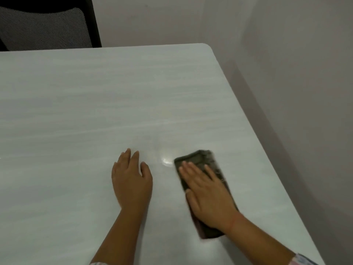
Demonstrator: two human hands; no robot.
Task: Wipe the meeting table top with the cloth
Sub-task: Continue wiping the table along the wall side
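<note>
Though blurred, cloth (202, 159) under right hand (207, 196)

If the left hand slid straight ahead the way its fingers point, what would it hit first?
Nothing, it seems. The left hand points up the bare table top, so the way looks free to the far edge. The chair sits further left.

The dark folded cloth (202, 165) is lying flat and slightly blurred on the pale white bench (95, 111), near its right edge.
</note>
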